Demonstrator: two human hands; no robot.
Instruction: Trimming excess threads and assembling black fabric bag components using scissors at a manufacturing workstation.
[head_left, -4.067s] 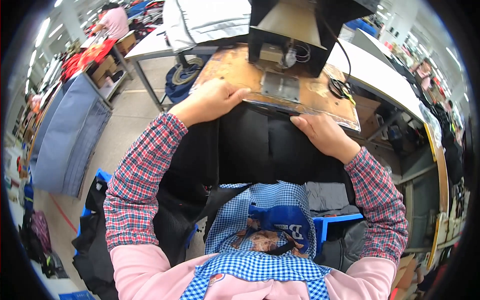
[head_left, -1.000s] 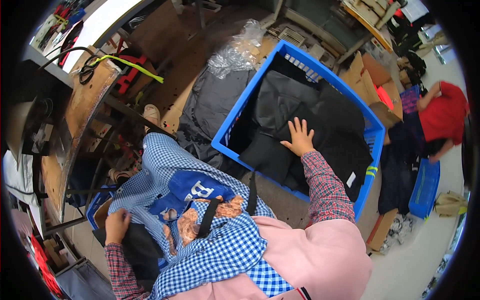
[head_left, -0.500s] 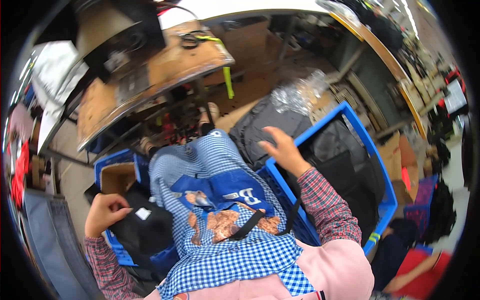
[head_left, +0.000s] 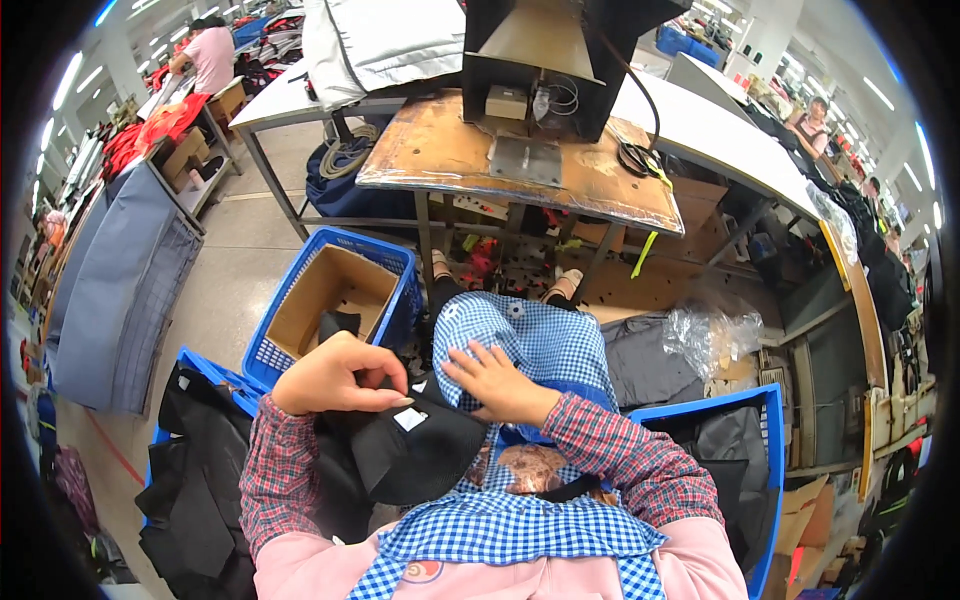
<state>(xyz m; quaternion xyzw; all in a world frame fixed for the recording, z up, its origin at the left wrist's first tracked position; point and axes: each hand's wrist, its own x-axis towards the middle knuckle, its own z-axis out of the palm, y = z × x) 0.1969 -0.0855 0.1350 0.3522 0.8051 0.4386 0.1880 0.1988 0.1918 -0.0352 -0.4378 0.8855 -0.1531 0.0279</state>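
A black fabric piece (head_left: 415, 455) with a small white label sewn near its upper edge lies on the person's lap, over the blue-and-white checked apron (head_left: 540, 350), and everything else is placed from it. The left hand (head_left: 340, 375) sits at the piece's upper left edge, its fingers curled closed over that edge in a pinch. The right hand (head_left: 495, 382) lies just right of the piece on the apron, palm down with its fingers spread flat and apart, gripping nothing; whether its fingertips reach the black cloth cannot be told. The piece looks light, soft and limp, likely to sag and fold where it is unsupported, not fragile or slippery, so a pinch along a hemmed edge or near the label should hold it best, with the flat hand smoothing it. Left of the piece, a blue crate (head_left: 185, 365) holds more black fabric. Above and left of it, another blue crate (head_left: 395, 262) holds an open cardboard box (head_left: 325, 300). Right of the piece stands a third blue bin (head_left: 765, 480) of dark garments, with crumpled clear plastic (head_left: 715, 340) above it. Well above the piece is a worn wooden worktable (head_left: 450, 150) carrying a black machine (head_left: 555, 50).
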